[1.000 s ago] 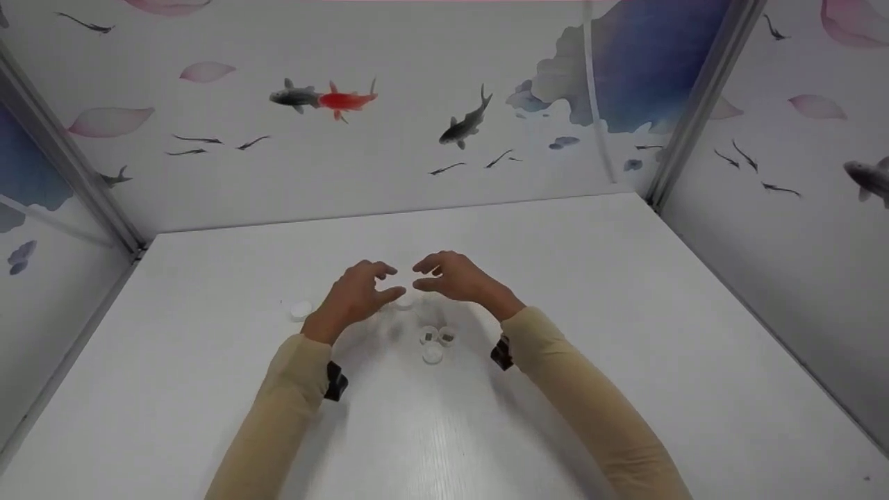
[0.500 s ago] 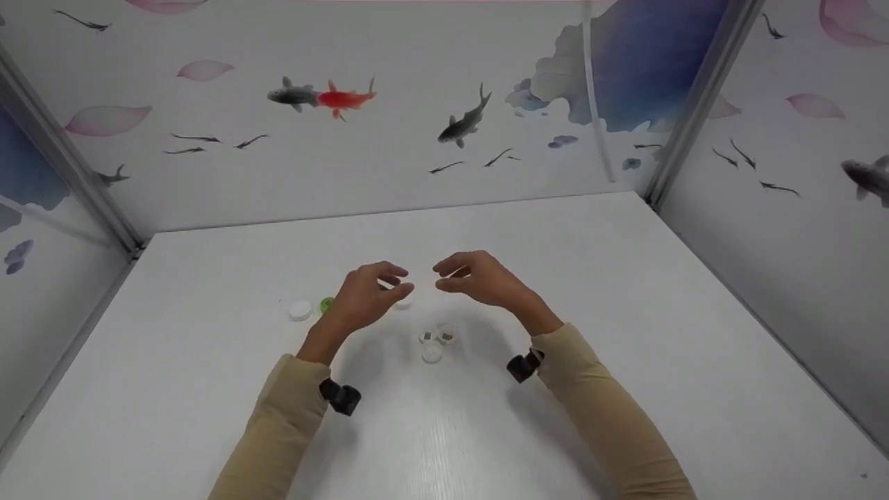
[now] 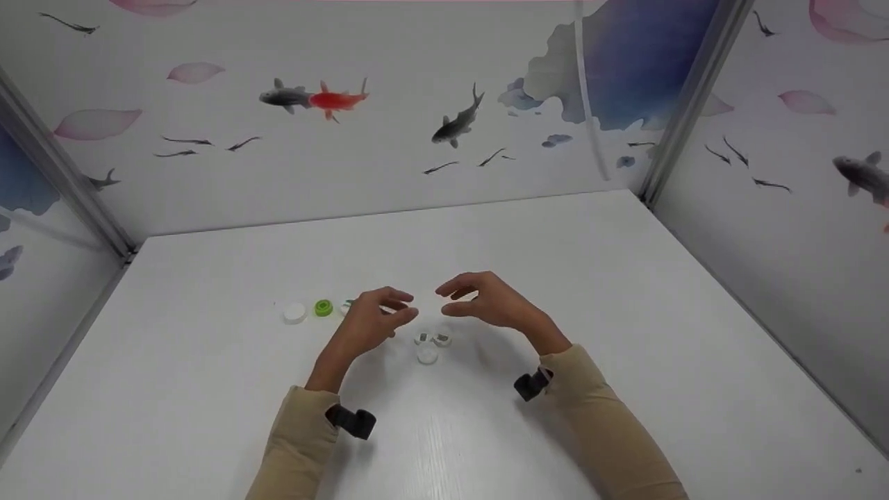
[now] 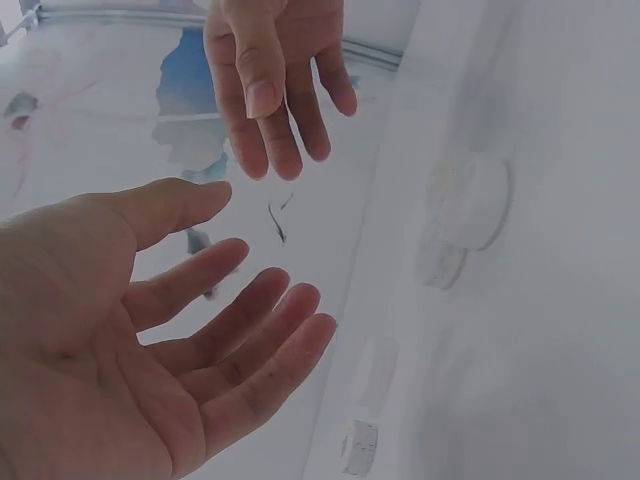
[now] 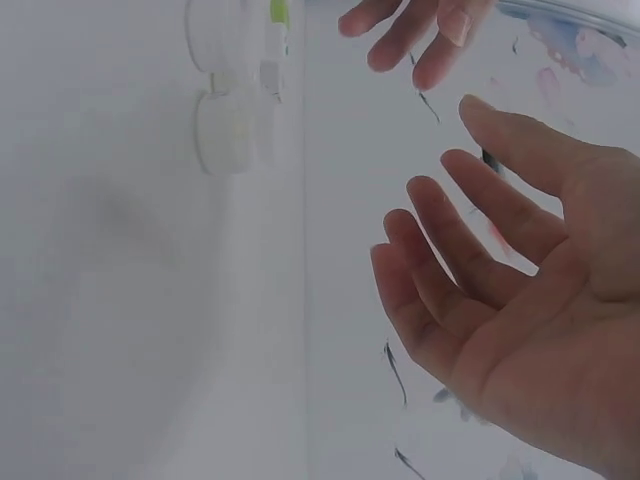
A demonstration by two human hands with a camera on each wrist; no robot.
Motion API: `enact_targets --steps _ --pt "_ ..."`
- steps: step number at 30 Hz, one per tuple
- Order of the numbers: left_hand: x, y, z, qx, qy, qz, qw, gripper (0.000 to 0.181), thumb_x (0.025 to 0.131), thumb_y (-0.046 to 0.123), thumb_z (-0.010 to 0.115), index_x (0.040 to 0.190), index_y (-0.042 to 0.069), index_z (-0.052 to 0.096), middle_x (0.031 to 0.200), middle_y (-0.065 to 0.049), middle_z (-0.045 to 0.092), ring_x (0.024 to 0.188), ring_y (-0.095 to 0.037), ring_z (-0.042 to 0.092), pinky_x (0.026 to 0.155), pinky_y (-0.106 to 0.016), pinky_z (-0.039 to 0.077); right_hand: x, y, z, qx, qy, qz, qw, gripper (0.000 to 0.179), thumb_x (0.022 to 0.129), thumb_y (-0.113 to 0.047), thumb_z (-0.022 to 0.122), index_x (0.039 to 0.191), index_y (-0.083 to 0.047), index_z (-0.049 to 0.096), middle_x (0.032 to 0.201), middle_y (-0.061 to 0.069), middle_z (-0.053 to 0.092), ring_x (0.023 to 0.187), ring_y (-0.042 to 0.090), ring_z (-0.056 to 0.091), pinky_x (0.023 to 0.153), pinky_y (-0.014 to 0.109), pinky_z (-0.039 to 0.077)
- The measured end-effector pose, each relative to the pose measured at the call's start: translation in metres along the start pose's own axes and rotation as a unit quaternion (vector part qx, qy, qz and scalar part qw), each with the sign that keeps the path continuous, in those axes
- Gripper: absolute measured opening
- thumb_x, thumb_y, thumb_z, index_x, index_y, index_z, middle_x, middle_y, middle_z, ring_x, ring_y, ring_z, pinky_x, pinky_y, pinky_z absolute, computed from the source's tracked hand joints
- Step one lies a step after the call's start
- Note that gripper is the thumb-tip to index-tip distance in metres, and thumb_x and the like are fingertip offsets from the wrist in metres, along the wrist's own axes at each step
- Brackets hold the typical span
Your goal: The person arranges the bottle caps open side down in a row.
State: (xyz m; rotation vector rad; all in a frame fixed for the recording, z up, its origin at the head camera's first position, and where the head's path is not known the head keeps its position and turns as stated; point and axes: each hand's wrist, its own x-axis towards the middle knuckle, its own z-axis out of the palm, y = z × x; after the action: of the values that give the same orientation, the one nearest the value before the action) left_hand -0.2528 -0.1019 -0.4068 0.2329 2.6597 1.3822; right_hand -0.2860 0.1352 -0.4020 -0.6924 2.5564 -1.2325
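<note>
Wall panels (image 3: pixel 389 187): white, printed with fish (image 3: pixel 337 101) and pink petals (image 3: pixel 97 124), beyond both hands.
Table (image 3: pixel 208 417): white, beneath both hands.
Left hand (image 3: pixel 371 323): raised, loosely cupped and about half spread, holding nothing.
Right hand (image 3: pixel 493 305): facing the left across a gap, similarly relaxed, nothing in its grasp.
Small white pieces (image 3: pixel 427 355): three, clustered on the table between the hands, nearer the person.
Half-hidden piece (image 3: pixel 344 310): white and green, just behind the left hand.
Green ring (image 3: pixel 323 307): left of that hand.
White disc (image 3: pixel 294 314): farther left.
</note>
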Motion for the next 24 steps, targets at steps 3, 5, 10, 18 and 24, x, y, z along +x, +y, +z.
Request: enact_targets --steps 3,5,10,18,24 --pt "0.001 -0.003 0.005 0.014 -0.010 -0.001 0.9998 0.037 0.094 0.028 0.071 0.126 0.012 0.067 0.123 -0.009 0.069 0.111 -0.025 0.066 0.090 -0.038 0.059 0.000 0.004 0.001 -0.008 -0.012 -0.005 0.9999 0.039 0.092 -0.024 0.074 0.129 -0.011 0.067 0.133 0.008 0.066 0.122 0.027 0.060 0.101 0.046 0.053" --pt "0.002 -0.006 0.009 0.029 -0.024 0.003 0.9993 0.038 0.093 0.029 0.072 0.127 0.013 0.067 0.125 -0.010 0.068 0.114 -0.026 0.066 0.094 -0.041 0.058 0.000 0.007 0.001 -0.014 -0.015 -0.004 0.9998 0.040 0.092 -0.023 0.074 0.129 -0.011 0.067 0.133 0.008 0.066 0.122 0.027 0.060 0.101 0.046 0.053" --pt "0.008 -0.014 0.020 0.079 -0.052 0.004 0.9955 0.041 0.091 0.032 0.074 0.128 0.017 0.067 0.131 -0.012 0.061 0.119 -0.029 0.061 0.098 -0.046 0.054 0.001 0.012 0.003 -0.029 -0.027 0.012 0.9992 0.040 0.092 -0.022 0.074 0.130 -0.010 0.067 0.134 0.008 0.065 0.124 0.029 0.059 0.103 0.048 0.052" --pt "0.009 -0.015 0.036 0.130 -0.063 0.017 0.9893 0.048 0.087 0.037 0.077 0.129 0.017 0.065 0.134 -0.015 0.053 0.119 -0.029 0.056 0.106 -0.051 0.048 -0.002 0.019 0.006 -0.048 -0.045 0.031 0.9973 0.039 0.091 -0.023 0.075 0.128 -0.013 0.068 0.134 0.004 0.064 0.127 0.029 0.057 0.103 0.049 0.051" --pt "0.010 -0.016 0.033 0.109 -0.062 0.013 0.9921 0.046 0.090 0.038 0.075 0.130 0.018 0.065 0.134 -0.013 0.054 0.120 -0.029 0.057 0.105 -0.050 0.049 -0.004 0.018 0.007 -0.044 -0.048 0.034 0.9973 0.038 0.091 -0.025 0.075 0.127 -0.014 0.069 0.134 0.004 0.064 0.128 0.029 0.057 0.103 0.049 0.051"
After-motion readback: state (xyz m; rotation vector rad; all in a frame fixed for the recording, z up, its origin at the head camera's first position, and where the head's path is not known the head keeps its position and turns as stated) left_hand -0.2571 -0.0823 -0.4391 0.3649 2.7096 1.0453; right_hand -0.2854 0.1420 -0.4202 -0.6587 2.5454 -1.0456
